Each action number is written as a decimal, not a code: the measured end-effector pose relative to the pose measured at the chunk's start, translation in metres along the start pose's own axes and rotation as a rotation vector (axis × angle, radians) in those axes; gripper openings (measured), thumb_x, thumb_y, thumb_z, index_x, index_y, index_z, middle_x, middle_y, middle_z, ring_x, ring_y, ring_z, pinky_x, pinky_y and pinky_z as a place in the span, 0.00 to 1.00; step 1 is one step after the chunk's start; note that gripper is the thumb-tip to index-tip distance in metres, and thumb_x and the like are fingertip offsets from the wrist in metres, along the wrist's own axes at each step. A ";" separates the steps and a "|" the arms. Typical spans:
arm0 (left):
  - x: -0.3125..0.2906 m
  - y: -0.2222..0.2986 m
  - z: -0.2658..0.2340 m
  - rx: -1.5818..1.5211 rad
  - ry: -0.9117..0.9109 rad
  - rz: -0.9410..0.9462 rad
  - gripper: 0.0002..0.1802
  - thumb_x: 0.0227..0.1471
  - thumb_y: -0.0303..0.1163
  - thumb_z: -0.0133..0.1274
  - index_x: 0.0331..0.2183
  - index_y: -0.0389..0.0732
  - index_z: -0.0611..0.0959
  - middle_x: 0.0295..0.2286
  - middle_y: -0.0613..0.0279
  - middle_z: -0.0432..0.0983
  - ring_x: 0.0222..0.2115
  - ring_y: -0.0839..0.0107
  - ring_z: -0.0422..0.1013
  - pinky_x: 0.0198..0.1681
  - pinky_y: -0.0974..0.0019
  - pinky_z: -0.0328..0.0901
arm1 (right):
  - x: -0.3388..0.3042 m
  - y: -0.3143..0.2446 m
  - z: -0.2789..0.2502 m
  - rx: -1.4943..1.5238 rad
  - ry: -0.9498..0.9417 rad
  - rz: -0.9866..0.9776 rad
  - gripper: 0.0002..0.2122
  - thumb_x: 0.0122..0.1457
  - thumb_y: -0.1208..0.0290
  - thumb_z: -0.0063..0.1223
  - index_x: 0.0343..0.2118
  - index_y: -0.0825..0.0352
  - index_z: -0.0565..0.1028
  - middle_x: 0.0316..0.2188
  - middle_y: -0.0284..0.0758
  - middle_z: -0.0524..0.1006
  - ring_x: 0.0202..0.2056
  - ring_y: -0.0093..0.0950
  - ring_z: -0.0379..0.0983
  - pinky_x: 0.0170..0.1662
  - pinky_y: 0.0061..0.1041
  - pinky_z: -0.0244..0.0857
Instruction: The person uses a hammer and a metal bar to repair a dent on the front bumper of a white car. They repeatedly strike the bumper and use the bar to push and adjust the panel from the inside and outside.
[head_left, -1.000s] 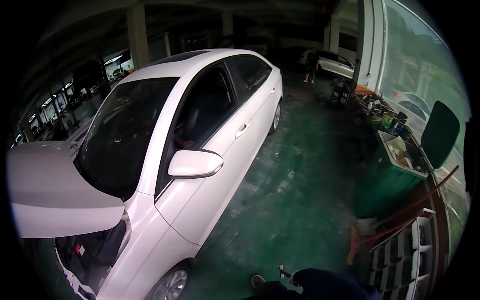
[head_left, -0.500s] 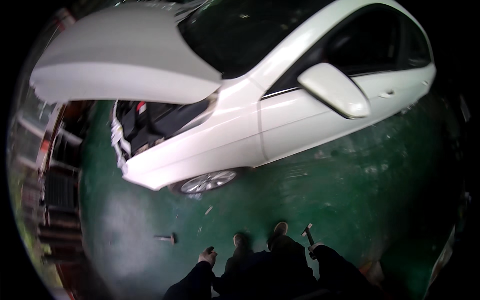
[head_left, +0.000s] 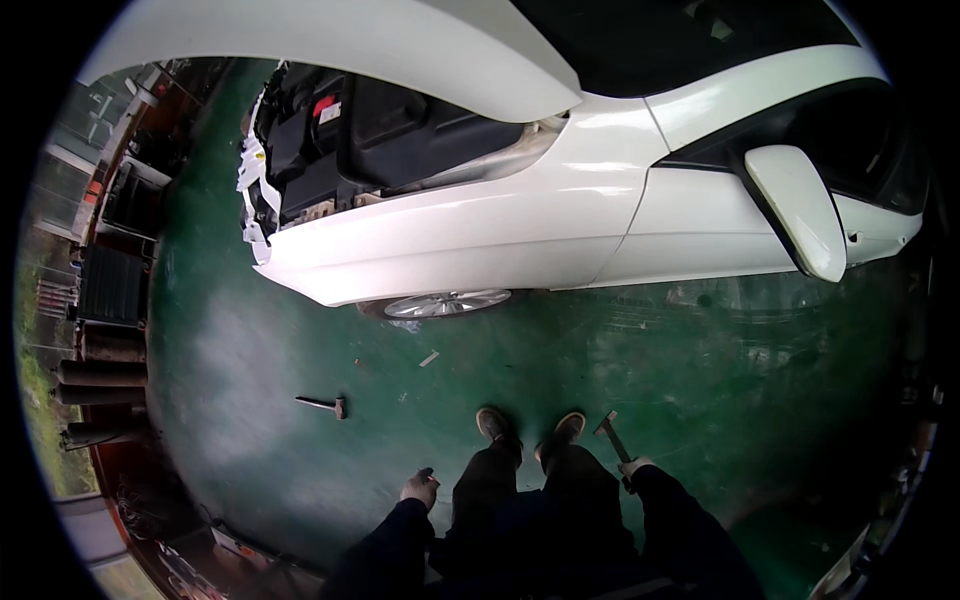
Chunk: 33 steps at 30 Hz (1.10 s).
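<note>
My right hand (head_left: 634, 468) is closed round the handle of a hammer (head_left: 607, 424), whose head points forward, away from me, beside my right shoe. Low at my left side, my left hand (head_left: 420, 490) has its fingers curled; a small dark shape shows at its top, too small to name. A second hammer (head_left: 325, 405) lies on the green floor, ahead and to the left of that hand. Farther off stands a white car (head_left: 480, 230) with its hood (head_left: 400, 40) raised, showing a dark engine bay (head_left: 400, 130). Neither hand touches the car.
The car's front wheel (head_left: 447, 304) and side mirror (head_left: 800, 215) face my side. A pale scrap (head_left: 429, 358) lies on the green floor (head_left: 560, 350). Shelves and dark cylinders (head_left: 103, 374) line the left wall. My shoes (head_left: 565, 428) stand on the floor between both hands.
The view has turned, so the car sits higher in the picture and its mirror farther right. My right hand still grips its hammer; the other hammer stays on the floor.
</note>
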<state>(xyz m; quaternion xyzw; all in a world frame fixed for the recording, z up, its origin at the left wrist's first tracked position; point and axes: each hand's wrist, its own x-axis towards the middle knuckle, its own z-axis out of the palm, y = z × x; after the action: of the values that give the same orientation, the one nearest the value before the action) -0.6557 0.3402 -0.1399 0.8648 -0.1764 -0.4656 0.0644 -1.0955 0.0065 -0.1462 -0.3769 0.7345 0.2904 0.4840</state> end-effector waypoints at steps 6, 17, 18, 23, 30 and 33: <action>0.060 0.007 -0.032 -0.053 0.058 0.039 0.28 0.53 0.42 0.55 0.56 0.47 0.81 0.48 0.46 0.80 0.51 0.47 0.75 0.55 0.50 0.69 | -0.014 -0.028 0.011 0.060 0.057 -0.026 0.18 0.61 0.62 0.63 0.30 0.76 0.77 0.20 0.43 0.77 0.19 0.38 0.78 0.22 0.39 0.73; 0.111 0.058 -0.088 -0.211 0.092 0.217 0.30 0.53 0.39 0.55 0.55 0.34 0.80 0.48 0.43 0.81 0.52 0.52 0.77 0.55 0.57 0.68 | -0.038 -0.070 0.001 0.180 0.035 -0.069 0.18 0.57 0.60 0.64 0.28 0.75 0.77 0.19 0.40 0.77 0.19 0.35 0.77 0.22 0.38 0.73; 0.112 0.059 -0.084 -0.275 0.078 0.210 0.30 0.53 0.39 0.55 0.55 0.35 0.80 0.48 0.42 0.81 0.52 0.52 0.77 0.56 0.57 0.68 | -0.039 -0.072 -0.001 0.172 0.025 -0.051 0.18 0.57 0.60 0.64 0.28 0.76 0.77 0.18 0.40 0.77 0.19 0.36 0.78 0.22 0.38 0.74; 0.104 0.054 -0.058 -0.280 0.004 0.120 0.30 0.53 0.39 0.55 0.56 0.36 0.80 0.48 0.44 0.81 0.52 0.52 0.76 0.56 0.57 0.68 | -0.030 -0.076 -0.002 0.210 0.038 -0.113 0.18 0.56 0.61 0.65 0.27 0.76 0.76 0.18 0.40 0.77 0.19 0.35 0.77 0.22 0.37 0.73; 0.109 0.086 -0.003 -0.347 0.109 0.138 0.28 0.55 0.38 0.55 0.56 0.38 0.80 0.48 0.46 0.82 0.51 0.54 0.77 0.55 0.58 0.69 | 0.088 -0.127 0.016 -0.181 0.115 -0.179 0.19 0.60 0.58 0.60 0.37 0.75 0.79 0.24 0.45 0.81 0.27 0.41 0.81 0.32 0.40 0.76; 0.141 0.129 0.037 -0.463 0.108 0.234 0.26 0.58 0.35 0.53 0.56 0.35 0.79 0.51 0.45 0.78 0.50 0.55 0.77 0.54 0.59 0.69 | 0.158 -0.159 0.030 -0.519 0.237 -0.251 0.20 0.59 0.54 0.57 0.42 0.68 0.80 0.37 0.48 0.83 0.43 0.48 0.81 0.49 0.43 0.74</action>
<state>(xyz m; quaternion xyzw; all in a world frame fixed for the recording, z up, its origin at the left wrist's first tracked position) -0.6470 0.1706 -0.2359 0.8244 -0.1603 -0.4360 0.3233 -0.9867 -0.0997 -0.3139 -0.6069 0.6348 0.3602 0.3145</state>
